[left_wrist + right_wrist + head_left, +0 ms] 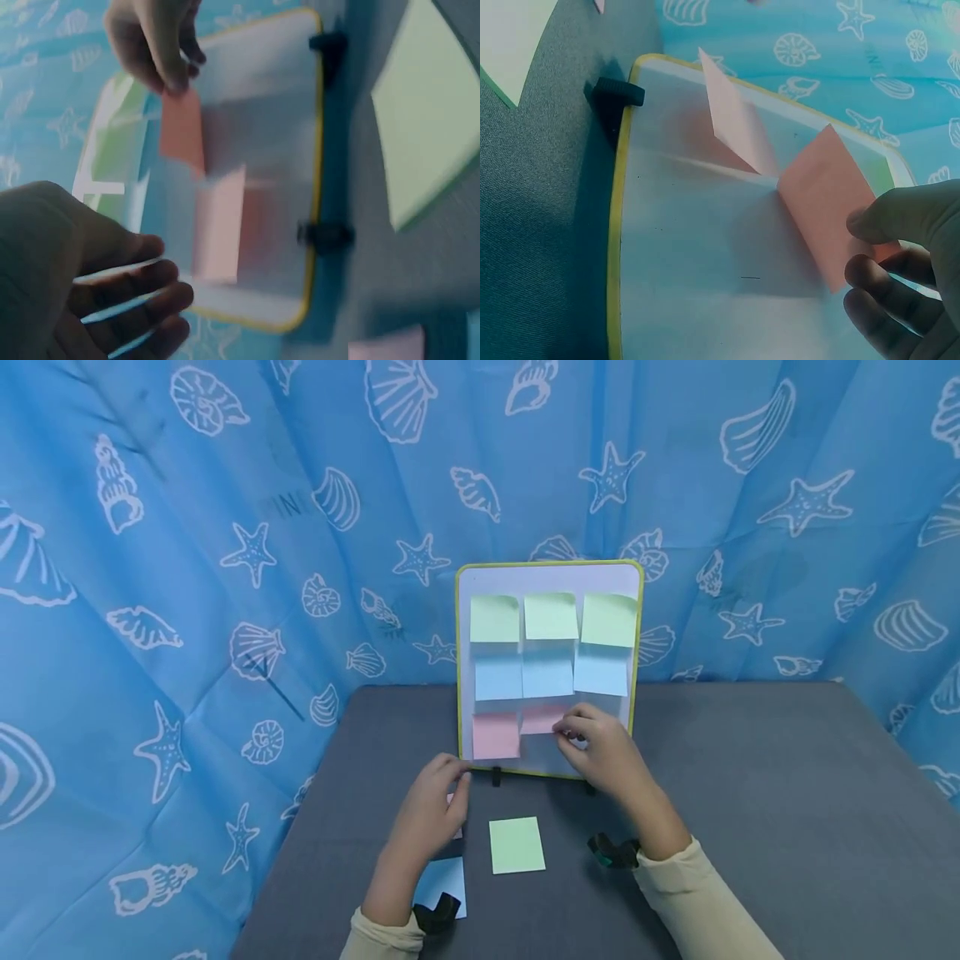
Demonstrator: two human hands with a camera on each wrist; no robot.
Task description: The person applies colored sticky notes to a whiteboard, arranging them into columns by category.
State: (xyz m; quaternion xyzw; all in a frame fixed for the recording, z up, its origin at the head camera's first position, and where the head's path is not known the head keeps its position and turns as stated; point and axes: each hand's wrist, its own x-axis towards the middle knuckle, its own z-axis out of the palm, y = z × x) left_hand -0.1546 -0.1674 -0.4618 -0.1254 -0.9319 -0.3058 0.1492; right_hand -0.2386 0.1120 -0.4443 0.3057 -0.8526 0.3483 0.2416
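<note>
A white board (540,760) with a yellow edge stands upright, carrying rows of green sticky notes (494,619) above and blue sticky notes (498,677) below them. In the bottom row, one pink sticky note (496,737) hangs at the left, its lower edge lifting off the board in the wrist views. My right hand (603,752) pinches a second pink sticky note (832,202) between thumb and fingers, beside the first one. My left hand (431,810) is near the board's lower left corner, its fingers relaxed and holding nothing in the left wrist view.
On the grey table (787,827) lie a green pad (517,845) in front of the board and a blue pad (442,885) by my left wrist. A pink pad (386,345) is partly covered by my left hand in the head view. Black clip feet (621,92) support the board; a blue shell-print curtain (420,485) hangs behind.
</note>
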